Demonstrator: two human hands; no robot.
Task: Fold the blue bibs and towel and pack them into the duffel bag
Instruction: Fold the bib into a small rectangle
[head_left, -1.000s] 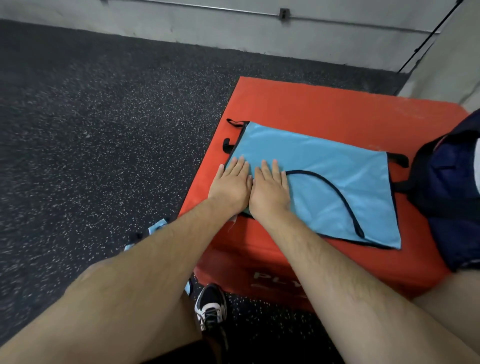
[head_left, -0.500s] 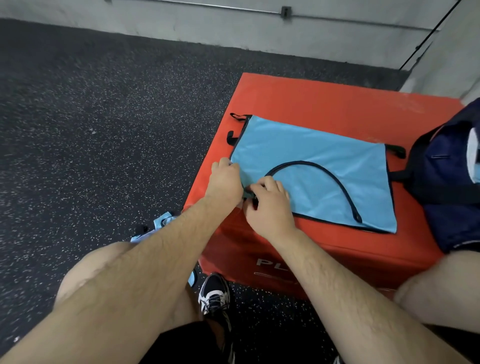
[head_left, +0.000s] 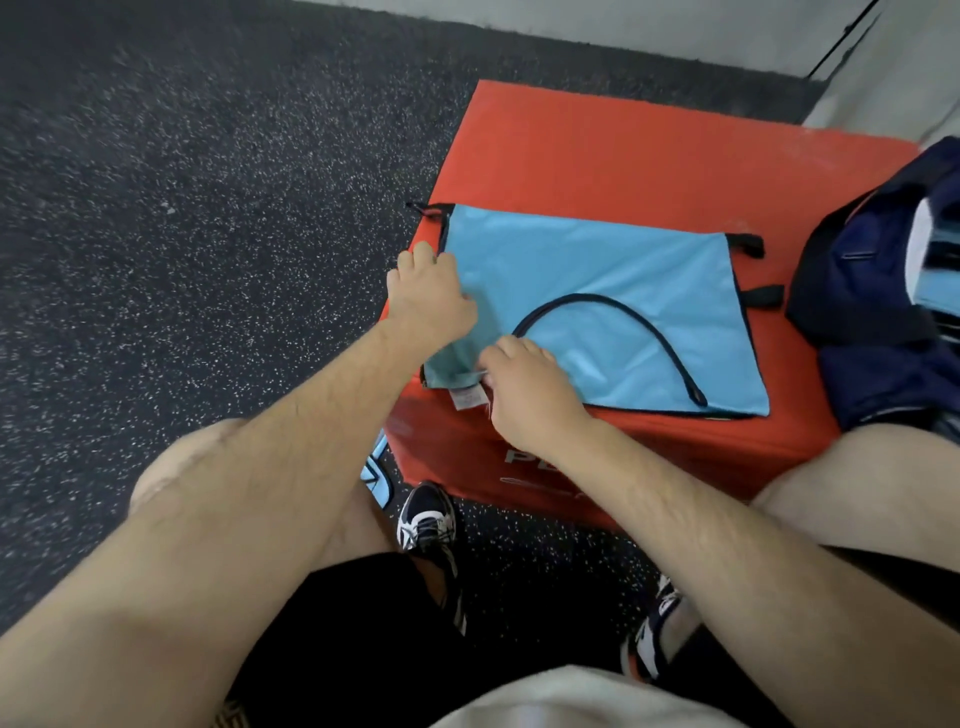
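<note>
A light blue bib (head_left: 613, 275) with black trim lies flat, folded, on top of the red plyo box (head_left: 623, 156). My left hand (head_left: 428, 299) grips the bib's left edge near its far corner. My right hand (head_left: 524, 384) pinches the near left corner, beside a small white label. A navy duffel bag (head_left: 878, 312) sits open at the box's right end, with some light blue cloth showing inside.
Dark speckled rubber floor (head_left: 208, 208) lies to the left. Another piece of blue cloth (head_left: 376, 473) lies on the floor by my left knee. My shoes stand in front of the box. A grey wall runs behind.
Both hands were pressed flat on the bib's left end; they have since curled and taken hold of its left edge, and the left hand has moved farther up that edge.
</note>
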